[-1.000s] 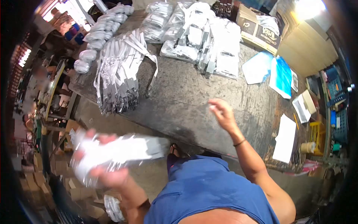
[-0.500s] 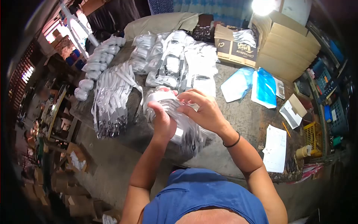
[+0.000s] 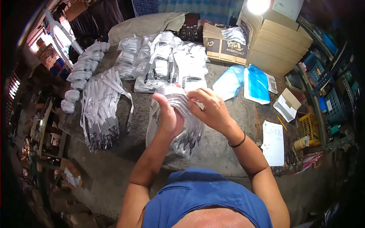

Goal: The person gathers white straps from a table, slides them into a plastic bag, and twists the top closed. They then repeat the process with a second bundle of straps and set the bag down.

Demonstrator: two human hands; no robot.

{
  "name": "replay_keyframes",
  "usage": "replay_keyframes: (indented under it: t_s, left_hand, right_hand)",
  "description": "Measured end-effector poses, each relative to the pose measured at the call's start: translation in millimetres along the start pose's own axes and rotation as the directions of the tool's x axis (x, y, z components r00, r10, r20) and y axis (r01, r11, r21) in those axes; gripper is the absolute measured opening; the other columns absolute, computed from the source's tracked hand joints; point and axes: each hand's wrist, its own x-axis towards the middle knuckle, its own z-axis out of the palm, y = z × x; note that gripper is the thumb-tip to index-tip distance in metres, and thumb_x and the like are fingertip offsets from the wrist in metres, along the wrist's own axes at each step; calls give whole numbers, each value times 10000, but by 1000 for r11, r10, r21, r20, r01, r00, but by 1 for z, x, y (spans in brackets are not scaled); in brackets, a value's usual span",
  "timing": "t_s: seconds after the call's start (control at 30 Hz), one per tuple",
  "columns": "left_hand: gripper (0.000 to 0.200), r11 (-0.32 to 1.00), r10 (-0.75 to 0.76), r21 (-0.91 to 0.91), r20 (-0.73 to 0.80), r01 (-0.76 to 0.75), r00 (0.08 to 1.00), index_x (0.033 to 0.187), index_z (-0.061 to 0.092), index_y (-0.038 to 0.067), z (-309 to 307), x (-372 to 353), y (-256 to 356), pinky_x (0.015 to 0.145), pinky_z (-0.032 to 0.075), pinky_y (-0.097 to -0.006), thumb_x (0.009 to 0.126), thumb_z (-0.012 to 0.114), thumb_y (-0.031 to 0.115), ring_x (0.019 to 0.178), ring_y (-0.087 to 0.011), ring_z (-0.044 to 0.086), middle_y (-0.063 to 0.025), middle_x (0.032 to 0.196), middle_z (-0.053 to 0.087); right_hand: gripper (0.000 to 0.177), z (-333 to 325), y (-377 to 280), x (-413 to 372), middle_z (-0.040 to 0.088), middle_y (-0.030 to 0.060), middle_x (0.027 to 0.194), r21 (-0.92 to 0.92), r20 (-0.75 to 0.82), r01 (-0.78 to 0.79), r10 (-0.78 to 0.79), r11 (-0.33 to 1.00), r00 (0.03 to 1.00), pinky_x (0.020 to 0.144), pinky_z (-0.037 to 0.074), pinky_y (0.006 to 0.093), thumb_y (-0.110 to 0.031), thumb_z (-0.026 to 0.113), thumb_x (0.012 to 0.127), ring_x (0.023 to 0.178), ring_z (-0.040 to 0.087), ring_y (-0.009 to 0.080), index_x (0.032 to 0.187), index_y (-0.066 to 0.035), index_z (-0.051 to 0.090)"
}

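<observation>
A thick bundle of white straps (image 3: 186,129) with dark metal ends hangs over the near part of the table. My left hand (image 3: 170,116) holds the bundle from its left side, thumb up and fingers partly hidden behind the straps. At the right of the bundle's top, my right hand (image 3: 209,110) has its fingers bent, with thumb and fingertips closed at the edge of the straps. Left of my hands lies another fanned pile of white straps (image 3: 102,106). Beyond them are bagged white bundles (image 3: 161,57).
Rolled white bundles (image 3: 78,76) line the table's left side. A printed carton (image 3: 226,49) stands at the back. To the right lie blue plastic packs (image 3: 257,85), a paper sheet (image 3: 273,146), a pencil (image 3: 282,123), an open small box (image 3: 286,105) and a yellow basket (image 3: 310,129).
The view has shifted, so the table items appear further left. The strap bundle hangs more spread out below my hands, and its metal ends have moved left. Both hands stay at its top.
</observation>
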Motion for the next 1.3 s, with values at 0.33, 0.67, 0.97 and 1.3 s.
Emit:
replay_keyframes:
  t_s: [0.33,0.67,0.97,1.3]
  left_hand:
    - [720,999,47,6,34,-47,998,1251,375,85,-4,-4,-3,872,443,-333,795,535,618,985,-163,525,-43,1052,516]
    - [402,955,-64,-297,-215,-3,975,1125,448,137,15,34,18,699,516,-366,829,705,227,770,-222,609,-111,883,605]
    - [338,954,22,-300,57,-4,998,914,501,33,2,120,112,669,522,-412,850,667,320,696,-243,585,-75,771,534]
    - [231,914,-130,-404,-377,-36,917,1022,514,32,-71,-18,-86,751,497,-390,873,512,209,787,-242,578,-129,910,584]
  right_hand:
    - [401,16,-4,-12,516,157,1213,67,-48,-71,74,995,996,813,516,346,-100,704,774,1063,564,258,1149,-55,568]
    - [775,28,-11,-20,482,92,1194,642,324,-516,410,567,853,847,461,273,-73,667,705,1007,530,147,1367,15,274]
    - [715,43,-38,93,577,75,975,457,161,-390,357,799,920,703,481,266,-96,723,714,808,567,125,1324,16,368]
    - [743,41,49,-106,546,144,1120,287,549,-618,402,732,733,841,446,336,-98,616,668,982,545,218,1349,1,335]
